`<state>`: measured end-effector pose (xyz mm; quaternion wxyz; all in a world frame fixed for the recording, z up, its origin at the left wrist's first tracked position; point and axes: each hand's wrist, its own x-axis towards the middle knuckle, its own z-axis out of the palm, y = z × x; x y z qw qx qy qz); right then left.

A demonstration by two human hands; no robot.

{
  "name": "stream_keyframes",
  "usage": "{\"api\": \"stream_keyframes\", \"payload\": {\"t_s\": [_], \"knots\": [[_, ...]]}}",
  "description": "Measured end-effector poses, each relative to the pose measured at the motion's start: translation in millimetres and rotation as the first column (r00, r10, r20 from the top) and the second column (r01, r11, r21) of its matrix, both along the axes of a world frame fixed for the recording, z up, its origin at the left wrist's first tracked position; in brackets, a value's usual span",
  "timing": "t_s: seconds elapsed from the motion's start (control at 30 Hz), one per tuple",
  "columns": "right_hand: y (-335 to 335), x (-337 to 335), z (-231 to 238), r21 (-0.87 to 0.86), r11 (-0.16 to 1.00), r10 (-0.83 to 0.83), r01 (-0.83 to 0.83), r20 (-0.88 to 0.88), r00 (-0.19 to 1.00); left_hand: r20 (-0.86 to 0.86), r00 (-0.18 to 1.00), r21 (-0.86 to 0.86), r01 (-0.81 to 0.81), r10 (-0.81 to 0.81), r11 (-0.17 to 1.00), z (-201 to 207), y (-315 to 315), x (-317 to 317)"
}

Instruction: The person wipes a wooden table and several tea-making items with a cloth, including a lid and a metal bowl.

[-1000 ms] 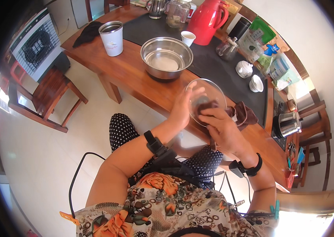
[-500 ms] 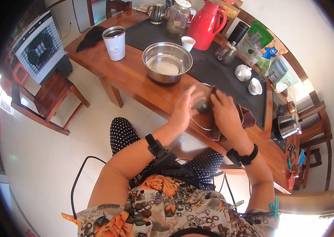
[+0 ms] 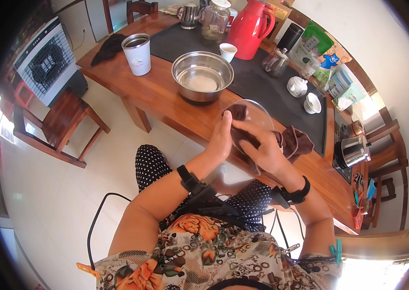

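Note:
A round glass lid (image 3: 261, 115) with a metal rim is held up at the table's near edge. My left hand (image 3: 221, 137) grips its left side, thumb up along the rim and the other fingers behind the glass. Across the lid's face lies my right hand (image 3: 265, 151), its fingers pressing a dark brown cloth (image 3: 297, 144) to the glass. The cloth's loose end hangs out to the right of that hand, and part of it shows by the left thumb. Just beyond the lid stands a steel pot (image 3: 202, 77) without a cover.
A white tumbler (image 3: 137, 55) and a black cloth (image 3: 109, 49) are at the table's left end. Behind the pot stand a paper cup (image 3: 227, 51) and a red thermos jug (image 3: 251, 30). A white teapot (image 3: 297, 86) and gaiwan (image 3: 312, 103) are at right. A wooden chair (image 3: 64, 116) stands left.
My right hand has slid left and down over the lid, drawing the cloth toward the left thumb. The lid has tilted, showing more of its face. My left hand keeps its hold.

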<state>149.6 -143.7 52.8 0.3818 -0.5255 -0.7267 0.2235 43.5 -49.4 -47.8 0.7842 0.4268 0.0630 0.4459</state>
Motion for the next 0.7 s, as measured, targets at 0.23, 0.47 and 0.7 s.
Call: {"api": "stream_keyframes", "payload": {"t_s": [0.23,0.47,0.7], "knots": [[-25,28,-9,-0.080,0.994,0.073,-0.072,0.016,0.997,-0.046,0.997,0.025,-0.056,0.057,0.998,12,-5,-2],[1,72,-10,0.051,0.981,-0.191,0.185,0.337,0.922,-0.144,0.989,0.035,0.020,-0.014,0.999,20,-8,-5],[38,32,-10,0.249,0.968,-0.048,-0.016,0.249,0.967,0.009,0.999,0.065,0.032,-0.033,0.997,20,-5,-4]]}}
